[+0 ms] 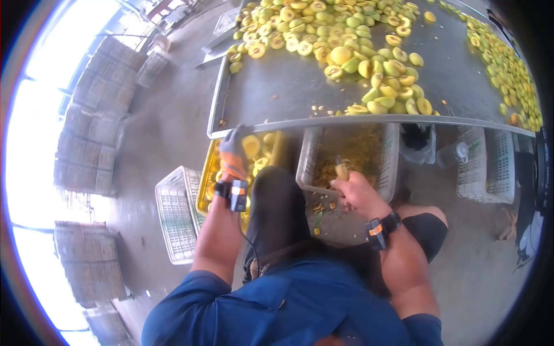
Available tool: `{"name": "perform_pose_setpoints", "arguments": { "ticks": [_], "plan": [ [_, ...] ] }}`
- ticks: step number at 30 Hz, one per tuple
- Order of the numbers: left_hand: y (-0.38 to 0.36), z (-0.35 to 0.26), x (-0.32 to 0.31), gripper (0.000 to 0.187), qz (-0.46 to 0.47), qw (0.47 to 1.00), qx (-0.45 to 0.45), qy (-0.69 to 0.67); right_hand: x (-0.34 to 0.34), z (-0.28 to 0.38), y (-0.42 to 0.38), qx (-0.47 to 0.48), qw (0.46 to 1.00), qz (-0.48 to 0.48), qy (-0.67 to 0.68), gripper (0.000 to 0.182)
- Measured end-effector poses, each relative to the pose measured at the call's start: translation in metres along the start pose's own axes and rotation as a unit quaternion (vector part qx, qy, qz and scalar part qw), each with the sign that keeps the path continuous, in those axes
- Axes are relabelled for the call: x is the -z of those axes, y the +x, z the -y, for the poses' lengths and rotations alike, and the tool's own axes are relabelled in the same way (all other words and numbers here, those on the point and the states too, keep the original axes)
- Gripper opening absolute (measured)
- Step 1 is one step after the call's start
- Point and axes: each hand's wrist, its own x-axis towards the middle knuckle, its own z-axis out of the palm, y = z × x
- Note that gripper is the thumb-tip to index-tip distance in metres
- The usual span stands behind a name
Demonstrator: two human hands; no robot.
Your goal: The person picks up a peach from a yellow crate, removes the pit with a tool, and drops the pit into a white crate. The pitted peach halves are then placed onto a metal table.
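Observation:
My left hand point(234, 153), in a grey and orange glove, is over the yellow crate point(206, 179) of cut fruit. A yellow fruit half point(250, 146) is beside its fingers; whether they hold it I cannot tell. My bare right hand point(356, 192) is closed around the wooden handle of a small tool point(341, 169), its metal tip pointing up. That hand is at the near edge of a white crate point(390, 167) with brownish scraps inside. Halved green-yellow fruit point(392, 86) lies heaped on the metal table point(277, 86) beyond both hands.
The table's raised metal rim point(346, 120) runs above the crates. An empty white crate point(176, 213) stands at the left, another white crate point(486, 167) at the right. A plastic jug point(453, 154) is under the table. Stacked crates point(89, 259) line the far left.

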Motion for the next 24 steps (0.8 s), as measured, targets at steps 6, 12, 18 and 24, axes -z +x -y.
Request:
{"name": "perform_pose_setpoints", "arguments": {
  "ticks": [6,12,18,24],
  "plan": [
    [-0.015,0.086,0.143,0.029,-0.081,0.944,-0.041,0.316,-0.015,0.016,-0.005,0.027,0.993,-0.052,-0.102,0.027],
    [-0.003,0.082,0.159,0.04,-0.144,0.821,-0.112,0.541,-0.013,0.004,0.006,0.107,0.968,-0.07,-0.217,0.027],
    [0.06,-0.034,-0.031,0.028,-0.143,0.953,-0.183,0.193,-0.021,0.021,-0.003,0.113,0.947,-0.11,-0.278,0.033],
    [0.142,-0.036,-0.224,0.046,0.107,0.862,-0.283,0.406,-0.019,0.045,-0.005,0.117,0.948,-0.111,-0.273,0.032]
  ]
}}
